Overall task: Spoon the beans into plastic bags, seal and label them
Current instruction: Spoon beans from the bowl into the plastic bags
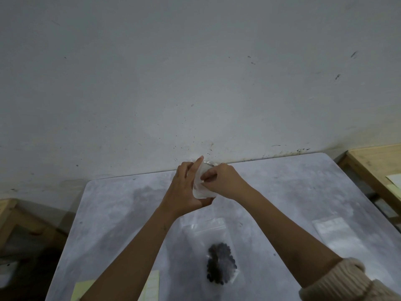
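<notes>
Both forearms stretch forward over the pale grey bench and meet near its far edge. The left hand, index finger raised, backs a small white sheet with a holding grip; the right hand pinches that sheet's edge, grip narrow. One clear plastic bag of dark beans lies nearer the person, between the forearms. One empty clear bag lies at right.
</notes>
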### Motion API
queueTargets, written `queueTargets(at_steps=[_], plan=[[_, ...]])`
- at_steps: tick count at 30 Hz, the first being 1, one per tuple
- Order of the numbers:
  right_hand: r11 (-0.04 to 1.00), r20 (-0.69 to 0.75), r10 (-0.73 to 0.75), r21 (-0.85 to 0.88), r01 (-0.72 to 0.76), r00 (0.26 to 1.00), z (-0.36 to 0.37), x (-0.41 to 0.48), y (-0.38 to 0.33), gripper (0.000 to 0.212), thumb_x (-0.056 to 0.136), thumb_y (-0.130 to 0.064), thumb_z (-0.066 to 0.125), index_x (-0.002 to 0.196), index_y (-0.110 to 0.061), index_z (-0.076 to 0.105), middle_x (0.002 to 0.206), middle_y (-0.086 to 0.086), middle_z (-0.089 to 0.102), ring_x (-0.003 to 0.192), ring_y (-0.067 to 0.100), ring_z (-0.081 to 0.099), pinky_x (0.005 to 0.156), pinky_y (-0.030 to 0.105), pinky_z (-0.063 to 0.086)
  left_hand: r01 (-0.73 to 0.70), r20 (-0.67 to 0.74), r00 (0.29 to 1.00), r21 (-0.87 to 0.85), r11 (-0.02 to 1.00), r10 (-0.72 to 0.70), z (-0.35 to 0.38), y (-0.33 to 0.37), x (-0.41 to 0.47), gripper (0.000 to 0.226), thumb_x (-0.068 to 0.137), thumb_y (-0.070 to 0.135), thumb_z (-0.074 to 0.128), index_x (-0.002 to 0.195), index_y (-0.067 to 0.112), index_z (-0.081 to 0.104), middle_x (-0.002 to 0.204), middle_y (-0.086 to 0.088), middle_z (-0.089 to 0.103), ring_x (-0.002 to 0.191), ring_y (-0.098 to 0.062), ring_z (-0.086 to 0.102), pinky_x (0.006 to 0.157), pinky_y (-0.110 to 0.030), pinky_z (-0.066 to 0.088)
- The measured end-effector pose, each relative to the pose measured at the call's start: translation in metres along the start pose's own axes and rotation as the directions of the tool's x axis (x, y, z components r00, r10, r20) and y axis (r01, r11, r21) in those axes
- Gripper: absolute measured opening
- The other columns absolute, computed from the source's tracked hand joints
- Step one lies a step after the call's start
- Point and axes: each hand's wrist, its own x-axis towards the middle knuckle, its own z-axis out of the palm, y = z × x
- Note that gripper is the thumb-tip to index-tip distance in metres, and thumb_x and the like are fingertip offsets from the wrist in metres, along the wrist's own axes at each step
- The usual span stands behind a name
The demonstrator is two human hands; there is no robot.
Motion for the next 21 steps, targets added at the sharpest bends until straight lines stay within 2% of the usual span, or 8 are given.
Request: queueTargets(at_steps=[2,5,8,11,14,17,19,21], plan=[[0.999,-0.014,-0.008,-0.049,0.007,1.0,0.001,0.0,0.001,0.03,0.086,-0.021,0.062,0.113,-0.009,0.067,0.114,0.007,0.067,0.105,0.016,0.06,0.08,0.013,0.039,-0.015,-0.023,1.0,0.026,1.0,0.016,0.002,0.0,0.0,0.102,0.062,0.061,0.069,0.143,0.04,0.01,0.125,-0.001,0.037,0.111,-0.015,0.045,0.089,-0.042,0.052],[0.991,-0.034,-0.043,-0.126,0.038,0.998,0.002,0.0,0.003,0.042,0.079,-0.024,0.069,0.117,-0.007,0.064,0.113,0.007,0.067,0.103,0.017,0.06,0.079,0.015,0.04,-0.032,-0.045,0.998,0.048,0.998,0.034,0.008,0.003,0.0,0.096,0.066,0.063,0.066,0.144,0.035,0.015,0.122,-0.003,0.044,0.109,-0.017,0.048,0.087,-0.044,0.051],[0.986,-0.045,-0.069,-0.154,0.061,0.997,0.003,0.003,0.006,0.051,0.073,-0.025,0.074,0.119,-0.006,0.061,0.111,0.007,0.067,0.101,0.016,0.06,0.08,0.016,0.042,0.003,-0.071,0.997,-0.019,1.0,-0.005,0.016,0.007,0.001,0.093,0.068,0.064,0.065,0.144,0.033,0.02,0.127,-0.002,0.046,0.115,-0.018,0.047,0.095,-0.046,0.047],[0.988,-0.036,-0.075,-0.136,0.069,0.997,0.007,0.009,0.01,0.049,0.074,-0.023,0.072,0.119,-0.008,0.062,0.115,0.005,0.065,0.105,0.016,0.059,0.082,0.015,0.04,0.041,-0.1,0.994,-0.083,0.996,-0.05,0.02,0.005,0.001,0.089,0.068,0.059,0.068,0.142,0.033,0.025,0.132,0.005,0.045,0.121,-0.016,0.045,0.099,-0.048,0.044],[0.993,0.013,-0.096,-0.065,0.097,0.995,0.007,0.013,0.015,0.046,0.075,-0.023,0.072,0.119,-0.011,0.063,0.116,0.001,0.064,0.101,0.01,0.057,0.074,0.008,0.038,0.053,-0.119,0.991,-0.091,0.994,-0.064,0.021,-0.002,0.0,0.086,0.066,0.053,0.069,0.14,0.032,0.03,0.131,0.016,0.04,0.12,-0.01,0.043,0.1,-0.045,0.044],[0.992,0.024,-0.101,0.073,0.099,0.995,0.004,0.017,0.021,0.042,0.074,-0.028,0.077,0.112,-0.015,0.067,0.103,-0.006,0.064,0.084,0.002,0.054,0.065,0.003,0.04,0.088,-0.133,0.986,-0.081,0.993,-0.098,0.018,-0.008,0.001,0.083,0.065,0.051,0.068,0.138,0.036,0.031,0.126,0.021,0.042,0.113,-0.005,0.045,0.097,-0.039,0.045],[0.966,-0.062,-0.083,0.239,0.095,0.995,0.002,0.024,0.028,0.023,0.077,-0.022,0.075,0.098,-0.015,0.072,0.092,-0.006,0.067,0.078,0.001,0.06,0.069,0.004,0.045,0.149,-0.138,0.978,-0.074,0.986,-0.159,0.014,-0.013,0.001,0.083,0.063,0.054,0.068,0.136,0.047,0.029,0.116,0.031,0.04,0.106,0.003,0.042,0.093,-0.031,0.043],[0.939,-0.197,-0.054,0.323,0.117,0.979,0.001,0.033,0.041,0.007,0.08,-0.014,0.071,0.086,-0.014,0.074,0.086,-0.002,0.07,0.075,0.0,0.063,0.071,0.009,0.048,0.207,-0.129,0.968,-0.076,0.975,-0.215,0.009,-0.021,-0.002,0.084,0.062,0.056,0.068,0.135,0.053,0.026,0.11,0.029,0.041,0.102,0.002,0.041,0.092,-0.028,0.04]])
